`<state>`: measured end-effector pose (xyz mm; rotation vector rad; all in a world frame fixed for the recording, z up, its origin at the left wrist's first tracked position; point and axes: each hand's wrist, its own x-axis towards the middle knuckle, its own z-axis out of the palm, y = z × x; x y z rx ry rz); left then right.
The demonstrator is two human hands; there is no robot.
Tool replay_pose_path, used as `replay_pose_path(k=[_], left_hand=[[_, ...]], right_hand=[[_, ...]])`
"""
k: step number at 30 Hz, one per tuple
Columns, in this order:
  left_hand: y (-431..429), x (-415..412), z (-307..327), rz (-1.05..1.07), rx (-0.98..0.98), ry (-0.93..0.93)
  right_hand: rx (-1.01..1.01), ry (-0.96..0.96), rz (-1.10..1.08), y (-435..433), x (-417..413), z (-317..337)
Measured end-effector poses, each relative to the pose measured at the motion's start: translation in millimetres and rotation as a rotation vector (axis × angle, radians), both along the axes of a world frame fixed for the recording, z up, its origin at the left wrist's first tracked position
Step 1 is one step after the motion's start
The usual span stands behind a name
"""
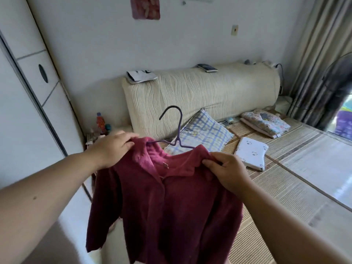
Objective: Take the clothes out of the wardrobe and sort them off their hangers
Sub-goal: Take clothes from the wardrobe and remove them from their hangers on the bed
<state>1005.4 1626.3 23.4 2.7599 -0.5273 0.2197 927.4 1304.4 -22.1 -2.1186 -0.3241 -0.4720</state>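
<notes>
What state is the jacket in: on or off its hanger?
On: the hanger runs under the collar of the jacket, hook out above.

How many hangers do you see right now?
1. A purple hanger sits inside the collar of the maroon top, which the left hand and right hand hold up by its shoulders. More may be out of view.

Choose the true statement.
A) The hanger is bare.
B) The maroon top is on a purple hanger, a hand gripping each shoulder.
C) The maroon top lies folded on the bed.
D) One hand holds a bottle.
B: the purple hanger sits in the collar of the maroon top; the left hand and right hand each grip a shoulder.
</notes>
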Motion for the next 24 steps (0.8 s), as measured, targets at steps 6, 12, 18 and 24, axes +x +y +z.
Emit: replay_pose_path(k=[6, 12, 18, 24], left_hand=[[-43, 62, -38, -0.053, 0.028, 0.027], [-116, 145, -72, -0.074, 0.035, 0.012], [-184, 258, -88, -0.096, 0.131, 0.091], [-213, 351, -74, -0.054, 0.116, 0.057]], right_hand=[[-0.051, 0.039, -0.204, -32, 32, -48], [-0.143, 0.203, -0.422, -88, 97, -87], [-0.185, 0.450, -0.440, -148, 200, -114], [-0.244, 0.479, -0.420, -177, 302, -97]])
